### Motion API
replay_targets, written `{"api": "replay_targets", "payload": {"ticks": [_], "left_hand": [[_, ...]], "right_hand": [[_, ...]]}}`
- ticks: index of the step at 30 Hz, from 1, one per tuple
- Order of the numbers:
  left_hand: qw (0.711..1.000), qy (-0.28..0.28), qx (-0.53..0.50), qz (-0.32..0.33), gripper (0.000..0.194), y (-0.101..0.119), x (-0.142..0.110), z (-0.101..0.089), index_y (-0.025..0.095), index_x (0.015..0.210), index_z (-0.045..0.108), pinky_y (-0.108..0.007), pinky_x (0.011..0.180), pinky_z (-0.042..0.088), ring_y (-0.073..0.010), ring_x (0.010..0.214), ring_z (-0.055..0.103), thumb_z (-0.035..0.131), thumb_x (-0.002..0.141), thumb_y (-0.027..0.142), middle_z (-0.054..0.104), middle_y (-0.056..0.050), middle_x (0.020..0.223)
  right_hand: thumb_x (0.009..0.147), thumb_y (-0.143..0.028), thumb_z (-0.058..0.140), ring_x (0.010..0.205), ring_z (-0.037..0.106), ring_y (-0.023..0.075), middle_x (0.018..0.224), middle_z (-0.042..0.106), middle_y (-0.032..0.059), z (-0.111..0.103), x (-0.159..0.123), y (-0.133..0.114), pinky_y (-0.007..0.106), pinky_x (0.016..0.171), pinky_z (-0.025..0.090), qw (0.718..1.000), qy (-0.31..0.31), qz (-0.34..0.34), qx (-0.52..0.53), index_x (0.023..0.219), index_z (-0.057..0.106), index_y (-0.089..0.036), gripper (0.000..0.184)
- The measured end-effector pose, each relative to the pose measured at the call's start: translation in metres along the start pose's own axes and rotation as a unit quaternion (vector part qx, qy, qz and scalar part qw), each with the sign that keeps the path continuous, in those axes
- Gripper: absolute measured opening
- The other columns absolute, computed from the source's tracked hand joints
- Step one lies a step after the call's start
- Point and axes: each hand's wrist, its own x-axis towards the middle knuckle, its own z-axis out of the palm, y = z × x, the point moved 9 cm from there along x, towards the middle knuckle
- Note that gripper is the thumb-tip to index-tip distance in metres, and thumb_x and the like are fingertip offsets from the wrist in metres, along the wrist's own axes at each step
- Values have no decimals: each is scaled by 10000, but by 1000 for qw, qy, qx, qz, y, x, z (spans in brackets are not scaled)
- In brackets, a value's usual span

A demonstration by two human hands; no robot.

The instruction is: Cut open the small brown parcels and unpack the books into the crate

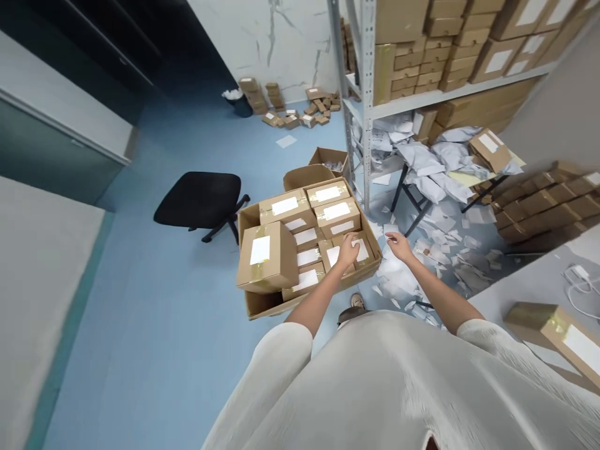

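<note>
A: In the head view, where is the left hand?
B: The left hand [348, 251] is over the carton [249, 220], at its right-hand end, just above or touching the labelled boxes [336, 220] there. Its fingers are curled; I can't tell whether they pinch anything.
A: And the right hand?
B: The right hand [398, 245] is outside the carton, just beside its right rim. Thumb and fingers are bent close together. A white slip [390, 229] shows at the fingertips, but I can't tell if it is pinched or lies beyond.
A: Where do the boxes sit?
B: Packed inside the open carton, white labels mostly facing up. A larger box [276, 256] sits higher at the left end, hiding part of the rim. Bare room shows at the near left corner.
A: What is around it?
B: A black chair [201, 199] left of the carton, a rack [459, 97] of cartons beyond on the right, and a low table [469, 179] heaped with mailers [422, 160]. Paper scraps [438, 225] litter the floor below that table.
</note>
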Motion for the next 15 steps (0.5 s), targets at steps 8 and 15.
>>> {"api": "replay_targets", "payload": {"ticks": [8,15], "left_hand": [[980,-30,165,-105,619,-83,55,-73,142,1516,585,-521,1326,389,-357,1578,491,609,897,143,561,-212,1640],[954,-136,241,-119,787,-112,75,-70,132,1684,399,-578,1365,289,-387,1726,226,613,930,204,274,-229,1837]], "right_hand": [[870,-282,659,1217,745,304,1343,775,113,107,66,-12,540,1215,530,994,-87,31,-58,1258,802,-234,416],[859,-261,649,1301,688,341,1363,755,140,140,98,-17,544,1249,488,986,-120,21,-113,1326,765,-207,483]]}}
